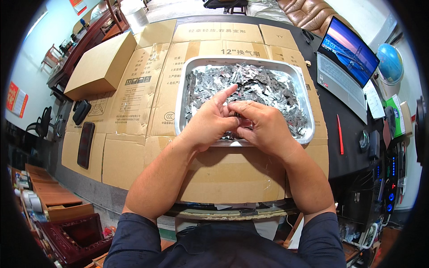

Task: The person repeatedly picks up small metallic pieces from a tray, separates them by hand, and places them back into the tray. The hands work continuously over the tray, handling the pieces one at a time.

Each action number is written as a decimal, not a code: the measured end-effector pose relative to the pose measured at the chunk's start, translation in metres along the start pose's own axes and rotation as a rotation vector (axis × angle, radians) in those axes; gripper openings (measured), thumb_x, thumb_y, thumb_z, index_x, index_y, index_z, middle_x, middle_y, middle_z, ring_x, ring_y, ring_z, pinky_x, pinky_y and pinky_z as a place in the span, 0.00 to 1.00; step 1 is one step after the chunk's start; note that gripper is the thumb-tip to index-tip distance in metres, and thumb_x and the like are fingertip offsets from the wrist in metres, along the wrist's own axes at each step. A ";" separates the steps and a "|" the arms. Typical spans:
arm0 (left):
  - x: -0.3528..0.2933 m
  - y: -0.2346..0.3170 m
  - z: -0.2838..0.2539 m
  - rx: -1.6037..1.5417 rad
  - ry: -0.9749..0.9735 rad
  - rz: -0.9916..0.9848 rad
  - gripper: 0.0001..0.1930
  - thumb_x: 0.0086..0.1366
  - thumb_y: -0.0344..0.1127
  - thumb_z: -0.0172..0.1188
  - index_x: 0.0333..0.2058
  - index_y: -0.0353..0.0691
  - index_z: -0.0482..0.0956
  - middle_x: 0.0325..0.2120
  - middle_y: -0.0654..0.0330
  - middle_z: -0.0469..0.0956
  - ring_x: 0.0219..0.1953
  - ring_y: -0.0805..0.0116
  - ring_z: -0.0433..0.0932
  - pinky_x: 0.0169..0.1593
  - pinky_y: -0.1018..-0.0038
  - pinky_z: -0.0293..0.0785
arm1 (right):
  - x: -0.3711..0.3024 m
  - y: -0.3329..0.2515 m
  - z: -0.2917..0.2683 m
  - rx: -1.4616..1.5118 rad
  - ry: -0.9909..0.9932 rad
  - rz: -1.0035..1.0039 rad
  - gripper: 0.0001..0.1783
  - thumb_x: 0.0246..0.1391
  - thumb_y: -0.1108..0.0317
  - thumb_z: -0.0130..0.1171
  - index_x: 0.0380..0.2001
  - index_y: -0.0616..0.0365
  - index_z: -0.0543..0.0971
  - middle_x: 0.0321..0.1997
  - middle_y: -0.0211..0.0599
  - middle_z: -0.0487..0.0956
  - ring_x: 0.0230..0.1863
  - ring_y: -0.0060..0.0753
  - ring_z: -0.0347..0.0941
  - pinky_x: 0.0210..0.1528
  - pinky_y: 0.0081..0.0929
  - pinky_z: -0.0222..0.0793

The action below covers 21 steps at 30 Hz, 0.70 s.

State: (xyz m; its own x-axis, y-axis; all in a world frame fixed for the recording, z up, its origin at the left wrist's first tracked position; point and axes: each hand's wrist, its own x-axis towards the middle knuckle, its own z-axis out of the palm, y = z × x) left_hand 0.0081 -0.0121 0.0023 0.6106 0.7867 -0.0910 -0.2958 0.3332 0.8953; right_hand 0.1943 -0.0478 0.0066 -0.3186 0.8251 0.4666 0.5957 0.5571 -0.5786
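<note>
A rectangular silver metal tray (181, 100) is filled with a heap of small grey, black and silvery shredded strips (266, 82). Over the near half of that heap my two hands meet. My left hand (210, 118) has its index finger stretched up and away, while its thumb and other fingers close in toward the right hand. Fingers bent into a pinch, my right hand (263, 123) touches the left one. A little dark reddish bit shows between them, too small and covered to name. The hands also hide the strips below them.
Flattened cardboard (232, 183) lies under the tray. To the left are a cardboard box (100, 67), a black phone (86, 145) and a small black case (81, 111). At right stand an open laptop (344, 76), a red pen (340, 134) and a globe (389, 62).
</note>
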 end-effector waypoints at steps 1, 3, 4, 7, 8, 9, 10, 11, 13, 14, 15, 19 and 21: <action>0.000 0.000 0.000 0.005 0.001 0.001 0.42 0.66 0.15 0.53 0.75 0.36 0.46 0.44 0.57 0.80 0.44 0.71 0.82 0.48 0.77 0.80 | 0.001 0.000 -0.001 0.001 -0.005 -0.001 0.25 0.45 0.68 0.73 0.50 0.54 0.83 0.43 0.40 0.85 0.40 0.45 0.83 0.43 0.35 0.81; 0.000 0.001 -0.002 -0.033 0.019 -0.017 0.40 0.66 0.17 0.53 0.74 0.37 0.48 0.42 0.58 0.81 0.43 0.72 0.82 0.47 0.76 0.81 | 0.003 0.000 -0.006 0.022 -0.004 0.041 0.25 0.46 0.68 0.74 0.50 0.55 0.83 0.41 0.39 0.85 0.37 0.41 0.83 0.40 0.33 0.81; 0.000 0.003 -0.004 -0.076 0.038 -0.034 0.39 0.66 0.18 0.53 0.74 0.37 0.50 0.42 0.58 0.81 0.42 0.72 0.83 0.47 0.76 0.81 | 0.004 0.000 -0.009 0.041 0.001 0.083 0.25 0.46 0.68 0.74 0.50 0.56 0.83 0.40 0.39 0.85 0.34 0.37 0.83 0.38 0.31 0.80; 0.000 0.007 -0.013 -0.217 0.017 -0.088 0.36 0.66 0.20 0.53 0.72 0.37 0.55 0.41 0.59 0.82 0.41 0.71 0.83 0.48 0.72 0.81 | 0.007 -0.004 -0.016 0.086 0.010 0.193 0.24 0.46 0.67 0.76 0.49 0.58 0.84 0.35 0.38 0.84 0.27 0.26 0.79 0.31 0.24 0.77; 0.000 0.009 -0.016 -0.266 -0.004 -0.107 0.34 0.66 0.21 0.53 0.71 0.37 0.57 0.41 0.60 0.83 0.41 0.70 0.84 0.48 0.71 0.82 | 0.008 -0.006 -0.018 0.112 0.012 0.210 0.24 0.46 0.67 0.77 0.48 0.58 0.84 0.33 0.38 0.84 0.24 0.22 0.77 0.29 0.22 0.75; 0.001 0.008 -0.016 -0.289 -0.017 -0.108 0.32 0.68 0.23 0.56 0.70 0.37 0.61 0.42 0.60 0.83 0.40 0.70 0.85 0.48 0.70 0.82 | 0.009 -0.007 -0.020 0.101 0.030 0.203 0.24 0.46 0.66 0.78 0.48 0.59 0.85 0.29 0.35 0.82 0.21 0.17 0.73 0.25 0.20 0.71; 0.002 0.007 -0.017 -0.253 0.000 -0.116 0.31 0.69 0.24 0.57 0.69 0.38 0.62 0.42 0.60 0.84 0.40 0.70 0.85 0.49 0.70 0.83 | 0.010 -0.008 -0.021 0.100 0.028 0.215 0.24 0.45 0.66 0.78 0.48 0.58 0.85 0.29 0.34 0.82 0.21 0.16 0.73 0.25 0.20 0.71; 0.003 0.006 -0.017 -0.236 0.005 -0.115 0.30 0.69 0.26 0.58 0.69 0.38 0.62 0.42 0.60 0.84 0.41 0.69 0.85 0.49 0.69 0.83 | 0.010 -0.009 -0.022 0.107 0.018 0.233 0.25 0.45 0.67 0.78 0.48 0.58 0.85 0.28 0.33 0.81 0.21 0.16 0.72 0.25 0.19 0.70; 0.005 0.003 -0.017 -0.220 0.014 -0.108 0.29 0.71 0.32 0.62 0.67 0.38 0.65 0.41 0.60 0.84 0.41 0.68 0.86 0.49 0.68 0.84 | 0.011 -0.009 -0.021 0.105 0.014 0.247 0.24 0.45 0.68 0.78 0.48 0.57 0.85 0.27 0.30 0.79 0.21 0.15 0.71 0.25 0.19 0.69; 0.005 0.001 -0.017 -0.213 0.009 -0.113 0.26 0.71 0.32 0.62 0.66 0.39 0.68 0.40 0.61 0.85 0.41 0.68 0.87 0.49 0.67 0.84 | 0.011 -0.007 -0.021 0.111 0.018 0.243 0.25 0.44 0.69 0.77 0.49 0.57 0.85 0.27 0.29 0.79 0.20 0.14 0.69 0.24 0.18 0.68; 0.006 0.000 -0.017 -0.220 -0.015 -0.109 0.24 0.72 0.33 0.62 0.64 0.38 0.69 0.40 0.60 0.85 0.41 0.67 0.87 0.49 0.67 0.84 | 0.010 -0.007 -0.019 0.149 0.037 0.208 0.25 0.44 0.70 0.77 0.49 0.56 0.85 0.27 0.29 0.79 0.20 0.13 0.68 0.24 0.18 0.68; 0.004 -0.001 -0.019 -0.205 -0.096 -0.162 0.19 0.72 0.36 0.61 0.57 0.34 0.75 0.39 0.56 0.85 0.40 0.64 0.87 0.49 0.66 0.84 | 0.007 -0.002 -0.017 0.158 0.060 0.210 0.26 0.44 0.72 0.76 0.51 0.55 0.85 0.28 0.27 0.80 0.20 0.12 0.67 0.24 0.17 0.67; 0.002 -0.001 -0.020 -0.170 -0.109 -0.186 0.18 0.73 0.36 0.61 0.56 0.33 0.76 0.40 0.54 0.85 0.41 0.63 0.87 0.49 0.67 0.84 | 0.006 -0.002 -0.017 0.179 0.042 0.189 0.27 0.44 0.72 0.76 0.51 0.54 0.85 0.29 0.27 0.80 0.20 0.12 0.67 0.24 0.16 0.66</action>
State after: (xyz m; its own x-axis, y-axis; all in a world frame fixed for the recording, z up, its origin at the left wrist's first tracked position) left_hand -0.0044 -0.0005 -0.0076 0.7390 0.6460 -0.1912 -0.2843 0.5563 0.7808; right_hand 0.2035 -0.0457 0.0217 -0.1808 0.9137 0.3640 0.5003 0.4041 -0.7658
